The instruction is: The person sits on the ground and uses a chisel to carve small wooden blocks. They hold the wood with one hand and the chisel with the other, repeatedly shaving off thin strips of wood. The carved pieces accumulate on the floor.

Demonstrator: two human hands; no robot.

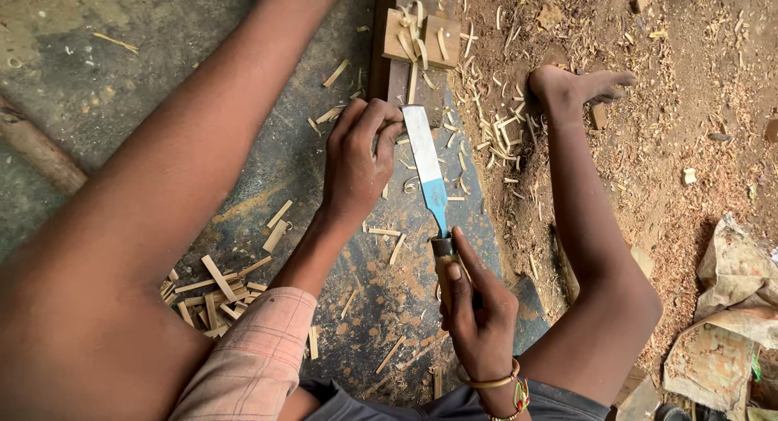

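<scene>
Right hand (480, 312): closed around the wooden handle of a chisel (428, 166), thumb laid along the top; bangles at the wrist.
Chisel: flat blade, bare metal toward the tip and blue near the handle; it points away from the person, its tip just beside the left hand.
Left hand (358, 163): fingers curled shut over a small piece at the blade tip; the piece is hidden under the fingers, so what it grips cannot be told.
Work surface: dark, worn slab (381, 299) between the person's legs, scattered with shavings.
Wood block (421, 36): small pale block at the far end of a dark plank, curls of shaving lying on it, apart from both hands.
Offcuts (215, 295): heap of short pale strips near the left knee.
Foot (579, 89): bare, resting on the dirt to the right of the blade, near the shavings.
Risk, fingers: the cutting edge sits against the left fingertips; a slip or a sudden split would likely drive it into them.
Risk, legs: bare legs flank the blade on both sides; a sideways skid could reach them.
Edges: slab's right edge runs close beside the blade, dirt beyond.
Open room: ahead is narrow, bounded by plank and block; bare slab lies toward the person.
</scene>
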